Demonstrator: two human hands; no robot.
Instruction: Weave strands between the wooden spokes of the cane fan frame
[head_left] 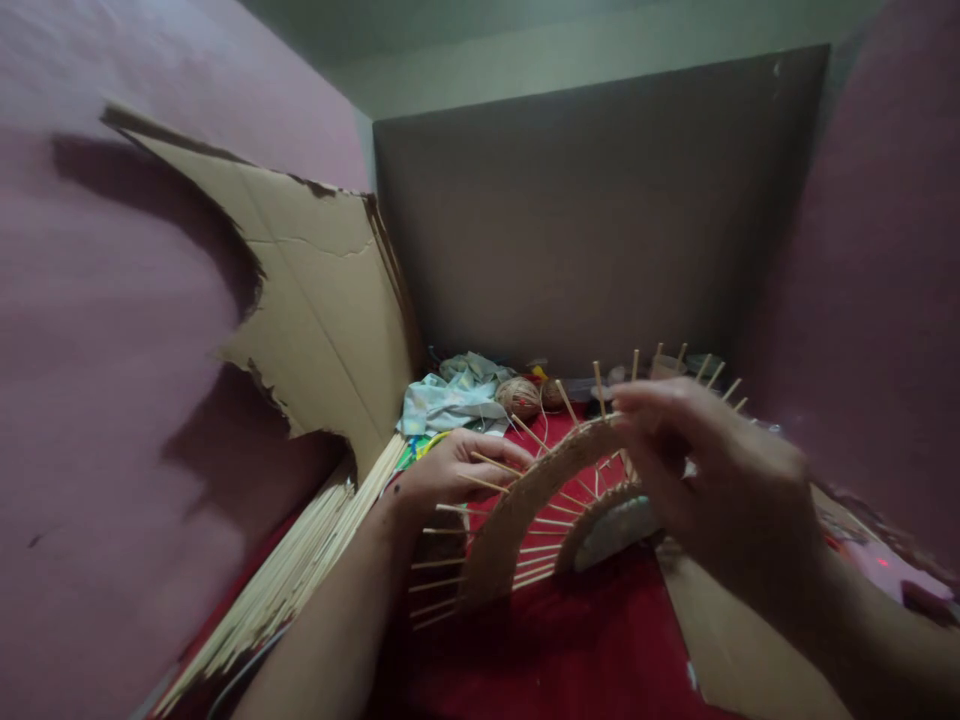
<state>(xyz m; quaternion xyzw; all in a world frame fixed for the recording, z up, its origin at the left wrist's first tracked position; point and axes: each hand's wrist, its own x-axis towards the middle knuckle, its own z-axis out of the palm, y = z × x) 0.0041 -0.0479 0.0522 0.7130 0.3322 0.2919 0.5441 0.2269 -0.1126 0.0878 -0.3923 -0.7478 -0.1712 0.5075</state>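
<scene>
Far left, a pink wall fills the frame edge. A torn cardboard sheet leans against it, its upper edge ragged. Below it lies a bundle of thin bamboo sticks, running down to the lower left, where its end is cut off by the frame; the count cannot be made out.

My left hand is next. Its fingers are curled narrowly around the left rim of the woven basket frame, with stick ends passing between them; my forearm hides the lower left part of the frame. The frame stands tilted on the red cloth covering the bench, its woven band arching upward and spokes radiating from a small woven centre.

Behind it, against a dark cardboard backing, sit a crumpled pale cloth and a ball of twine; smaller items beside them are too dim to identify.

My right hand is blurred. It is at the top right of the frame's rim, fingers partly closed; whether it pinches a spoke or cord I cannot tell. It hides the right half of the frame. Far right, a flat cardboard piece lies on the cloth, partly under my forearm.
</scene>
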